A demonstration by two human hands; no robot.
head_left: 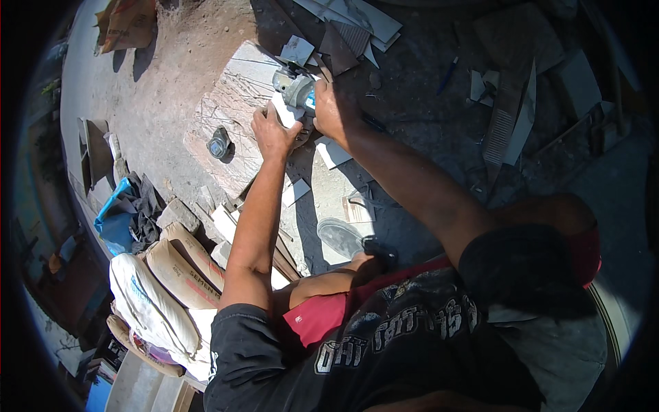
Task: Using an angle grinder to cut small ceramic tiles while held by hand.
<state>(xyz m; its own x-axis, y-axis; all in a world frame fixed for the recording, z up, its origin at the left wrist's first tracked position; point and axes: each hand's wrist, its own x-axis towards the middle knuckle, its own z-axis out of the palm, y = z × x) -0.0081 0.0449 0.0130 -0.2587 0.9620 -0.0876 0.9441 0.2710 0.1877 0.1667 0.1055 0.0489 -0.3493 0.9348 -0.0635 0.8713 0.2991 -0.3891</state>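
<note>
My right hand (pixel 332 112) is wrapped around the body of a grey angle grinder (pixel 295 88) with a blue label. My left hand (pixel 273 136) grips a small white tile piece (pixel 284 111), thumb on one side and fingers on the other. The tile is right beside the grinder, above a scored, worn board (pixel 230 103); whether the disc touches the tile is hidden. A tape measure (pixel 219 143) lies on the board, left of my left hand.
Broken tiles (pixel 371 24) lie beyond the board, with more offcuts (pixel 511 117) at right. A blue pen (pixel 447 75) is on the ground. Cement bags (pixel 180 268), a white sack (pixel 147 302) and a blue plastic bag (pixel 117 220) sit at left. My sandalled foot (pixel 341 237) is close by.
</note>
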